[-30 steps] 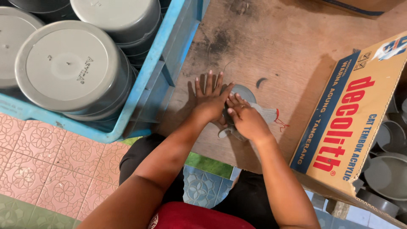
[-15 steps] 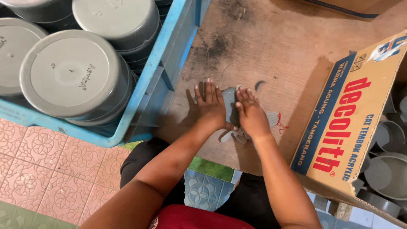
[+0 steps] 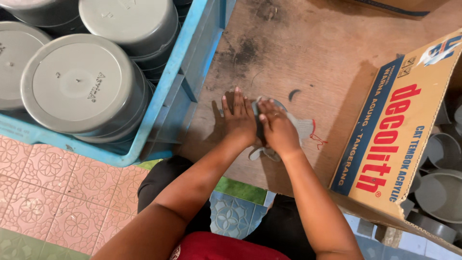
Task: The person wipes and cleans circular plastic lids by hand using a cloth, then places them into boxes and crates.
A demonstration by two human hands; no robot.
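Wooden board point(image 3: 308, 62): worn, stained dark near its upper middle, fills the centre of the view. Its near edge runs above the person's lap; bare wood lies open above and to the upper right of the hands.

Blue plastic crate point(image 3: 192, 82): on the left, its wall just beside the left hand. It holds stacked grey round containers point(image 3: 79, 84), bottoms up.

Cardboard box point(image 3: 399, 139): on the right, flap tilted toward the board, well apart from the right wrist. More grey containers point(image 3: 440, 192) sit inside it.

Tiled floor point(image 3: 53, 192): pink pattern, lower left.

Left hand point(image 3: 239, 120): flat, fingers straight and close together, pointing away from the body, palm down on the board and on the left edge of the grey disc point(image 3: 279, 105). Not grasping, pressing.

Right hand point(image 3: 276, 127): palm down over the disc, fingers bent slightly, tips toward the left hand. It presses and does not close around anything I can make out.

Grey disc: lies directly under the two hands, mostly covered; only a rim arc shows above the right knuckles. Both hands equally near.

White knit glove point(image 3: 304, 126): under the right hand, cuff with red thread trailing right; its long axis runs left to right.

Small dark curved scrap point(image 3: 294, 93): on the wood just up-right of the hands
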